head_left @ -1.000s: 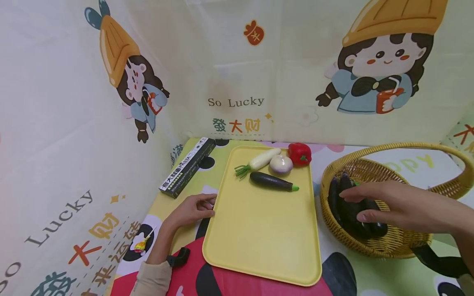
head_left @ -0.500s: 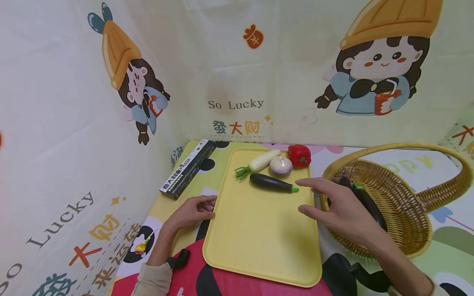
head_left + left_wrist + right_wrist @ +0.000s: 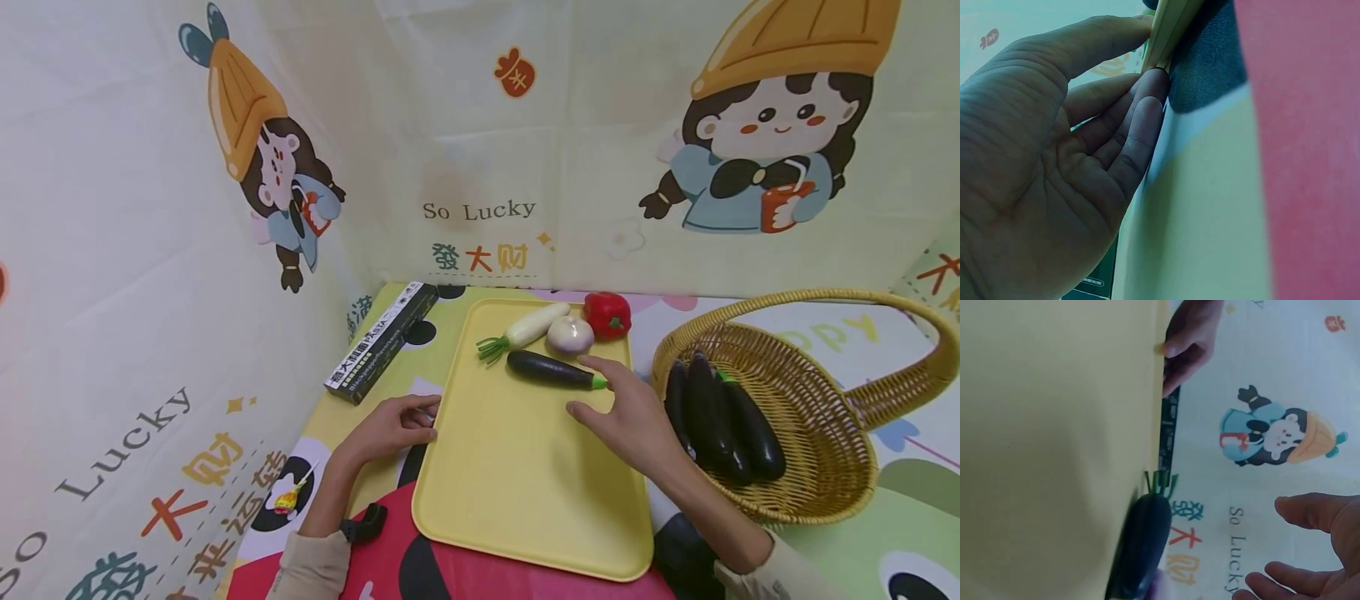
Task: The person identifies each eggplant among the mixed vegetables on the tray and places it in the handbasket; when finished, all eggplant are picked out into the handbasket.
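Observation:
My left hand [image 3: 393, 429] holds the left edge of the yellow tray [image 3: 525, 492]; in the left wrist view the thumb lies at the rim and the curled fingers [image 3: 1141, 128] reach under it. Over the tray's right side hovers my right hand [image 3: 633, 421], thumb and forefinger spread with nothing between them. Its forefinger overlaps the green stem end of a dark eggplant [image 3: 547, 369] lying on the tray. Behind that eggplant are a white radish [image 3: 537, 325], a whitish-purple round onion or turnip [image 3: 570, 335] and a red bell pepper [image 3: 607, 314] in the back right corner.
Right of the tray stands a wicker basket [image 3: 832, 454] with a tall arched handle and several eggplants [image 3: 712, 408] inside. A black pasta box [image 3: 382, 343] lies at the back left. Near the left forearm is a lollipop [image 3: 285, 498]. Printed cloth walls rise behind and left.
My right hand has moved left from above the basket to over the tray, beside the eggplant's stem end, with nothing in it. The left hand stays at the tray's edge.

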Demonstrator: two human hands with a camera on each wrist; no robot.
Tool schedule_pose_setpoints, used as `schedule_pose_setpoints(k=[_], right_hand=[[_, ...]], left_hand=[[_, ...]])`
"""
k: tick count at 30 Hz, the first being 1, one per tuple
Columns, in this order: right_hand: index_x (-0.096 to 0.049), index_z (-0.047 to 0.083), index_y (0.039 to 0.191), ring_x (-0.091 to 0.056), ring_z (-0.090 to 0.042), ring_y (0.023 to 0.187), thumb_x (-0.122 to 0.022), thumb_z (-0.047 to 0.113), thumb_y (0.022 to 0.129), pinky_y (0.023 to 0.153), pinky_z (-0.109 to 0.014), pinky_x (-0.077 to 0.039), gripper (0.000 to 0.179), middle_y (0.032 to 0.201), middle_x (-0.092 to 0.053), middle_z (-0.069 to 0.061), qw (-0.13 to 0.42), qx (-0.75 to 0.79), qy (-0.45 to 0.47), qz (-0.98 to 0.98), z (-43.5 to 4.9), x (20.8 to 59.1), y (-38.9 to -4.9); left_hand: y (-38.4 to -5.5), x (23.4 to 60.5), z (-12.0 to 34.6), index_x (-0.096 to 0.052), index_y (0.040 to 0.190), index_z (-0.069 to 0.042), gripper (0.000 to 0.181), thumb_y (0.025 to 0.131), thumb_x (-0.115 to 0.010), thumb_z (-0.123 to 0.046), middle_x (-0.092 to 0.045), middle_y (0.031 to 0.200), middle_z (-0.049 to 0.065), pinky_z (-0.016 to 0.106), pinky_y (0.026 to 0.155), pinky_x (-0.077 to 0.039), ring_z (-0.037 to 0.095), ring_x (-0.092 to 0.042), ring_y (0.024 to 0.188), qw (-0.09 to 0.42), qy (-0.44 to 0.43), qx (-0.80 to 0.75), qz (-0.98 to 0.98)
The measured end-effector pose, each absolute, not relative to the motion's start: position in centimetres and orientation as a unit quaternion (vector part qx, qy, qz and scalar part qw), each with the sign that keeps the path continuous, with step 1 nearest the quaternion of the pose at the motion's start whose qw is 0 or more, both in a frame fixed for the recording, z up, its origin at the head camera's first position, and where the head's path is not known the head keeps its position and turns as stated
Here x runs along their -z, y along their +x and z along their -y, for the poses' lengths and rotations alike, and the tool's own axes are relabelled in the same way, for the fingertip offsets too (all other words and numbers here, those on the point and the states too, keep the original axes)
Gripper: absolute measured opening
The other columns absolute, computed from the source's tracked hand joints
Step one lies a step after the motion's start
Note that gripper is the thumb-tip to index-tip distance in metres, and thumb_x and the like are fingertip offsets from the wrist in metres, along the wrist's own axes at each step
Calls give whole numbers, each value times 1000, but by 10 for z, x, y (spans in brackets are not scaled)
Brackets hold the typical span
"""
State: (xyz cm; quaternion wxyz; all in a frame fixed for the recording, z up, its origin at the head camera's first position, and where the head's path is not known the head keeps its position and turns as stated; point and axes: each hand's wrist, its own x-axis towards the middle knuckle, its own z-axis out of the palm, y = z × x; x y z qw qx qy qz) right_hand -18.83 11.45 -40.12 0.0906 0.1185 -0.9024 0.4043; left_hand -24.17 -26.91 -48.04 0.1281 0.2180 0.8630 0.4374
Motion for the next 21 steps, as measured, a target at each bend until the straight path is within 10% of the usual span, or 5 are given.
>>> schedule_pose_setpoints(k=[21], right_hand=[[-55, -2, 137, -47, -39, 127, -75, 18, 86, 98, -56, -39, 58, 137, -53, -23, 72, -436, 53, 895, -107, 438, -226]], left_hand=[[-230, 454, 259, -52, 137, 9, 55, 88, -73, -4, -64, 115, 20, 35, 83, -53, 33, -64, 98, 140, 220, -441, -859]])
